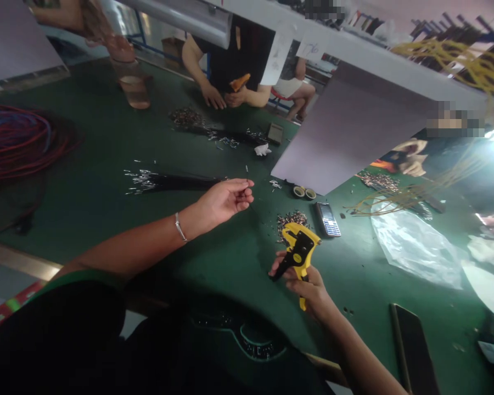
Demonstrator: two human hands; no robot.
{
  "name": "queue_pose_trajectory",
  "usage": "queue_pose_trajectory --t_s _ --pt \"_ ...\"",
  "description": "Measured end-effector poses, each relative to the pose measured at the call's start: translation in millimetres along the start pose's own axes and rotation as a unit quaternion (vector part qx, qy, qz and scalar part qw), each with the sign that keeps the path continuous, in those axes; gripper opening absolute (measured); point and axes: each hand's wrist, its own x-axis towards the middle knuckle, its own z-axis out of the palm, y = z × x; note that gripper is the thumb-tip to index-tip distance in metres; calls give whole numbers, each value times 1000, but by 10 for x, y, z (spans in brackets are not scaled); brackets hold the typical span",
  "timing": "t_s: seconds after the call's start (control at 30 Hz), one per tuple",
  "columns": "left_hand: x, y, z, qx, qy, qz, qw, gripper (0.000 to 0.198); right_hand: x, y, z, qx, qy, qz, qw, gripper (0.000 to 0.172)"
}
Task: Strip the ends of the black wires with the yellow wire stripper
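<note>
Red cable coil (20, 140) was cut off at left. On the green bench (228, 258), silver-tipped black wires (181, 182) ran behind the left hand (226, 203), which pinched one thin wire (247, 170), lower end indistinct. Right hand (313, 291) gripped a yellow-and-black tool (300, 251) over the bench, partly hiding metal pieces (292, 218); smartphone (415, 343) was cut off below.

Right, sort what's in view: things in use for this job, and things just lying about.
Apparently in use:
yellow hand tool, in the right hand
thin wire, in the left hand
black wire bundle
small metal bits

Seemingly just lying about:
keypad phone
dark phone
clear plastic
</note>
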Motion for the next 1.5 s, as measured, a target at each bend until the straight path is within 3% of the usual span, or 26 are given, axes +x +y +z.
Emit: queue_pose_trajectory --t_s 0.37,0.97,1.5 --pt "-26 -7 15 -15 -17 -5 1000 8 141 -44 273 30 -76 -11 997 58" --pt "-44 -59 63 -42 3 -23 999 10 221 -59 360 56 -95 -19 994 57" --pt "-28 -73 29 0 11 -40 999 9 248 -8 381 70 -76 -22 994 39"
